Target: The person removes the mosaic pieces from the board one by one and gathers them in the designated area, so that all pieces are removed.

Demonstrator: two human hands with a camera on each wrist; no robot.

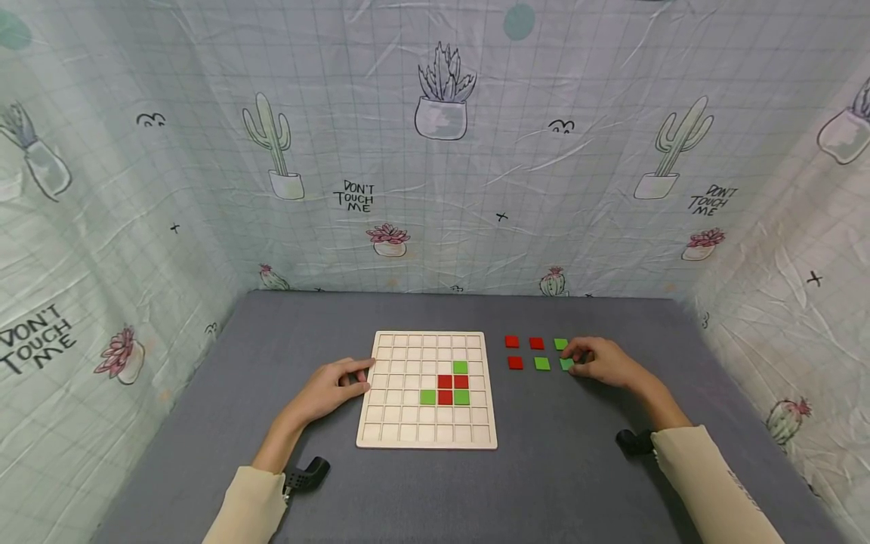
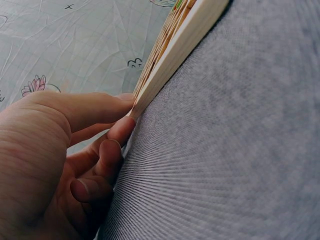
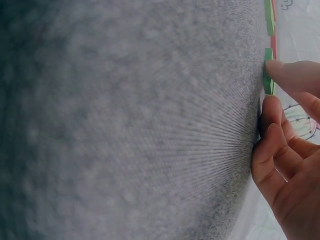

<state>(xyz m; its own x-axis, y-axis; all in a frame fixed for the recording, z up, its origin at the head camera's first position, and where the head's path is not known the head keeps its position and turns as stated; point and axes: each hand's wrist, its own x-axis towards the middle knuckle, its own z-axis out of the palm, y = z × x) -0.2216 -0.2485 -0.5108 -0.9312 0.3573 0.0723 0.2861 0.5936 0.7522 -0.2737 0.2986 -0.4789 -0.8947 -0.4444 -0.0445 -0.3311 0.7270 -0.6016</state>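
Note:
A pale wooden grid board [image 1: 394,415] lies on the grey table, bearing several red and green square tiles right of its middle. My left hand [image 1: 334,389] is at its left side. In the left wrist view, thumb and fingertip hold the board's edge [image 2: 165,62], the other fingers curled beneath. To the right of the board, my right hand [image 1: 601,363] has thumb and fingertips at a green tile [image 1: 566,365], the nearest right one of two short rows. The right wrist view shows the thumb on this green tile [image 3: 268,75], fingers close at its other end, low over the table.
The other loose tiles sit left of and behind the right fingers: a red tile [image 1: 512,341], another red tile [image 1: 537,344] and a green tile [image 1: 560,344] at the back; a red tile [image 1: 515,363] and green tile [image 1: 541,364] in front. Patterned cloth [image 1: 435,189] surrounds the table [image 1: 435,499].

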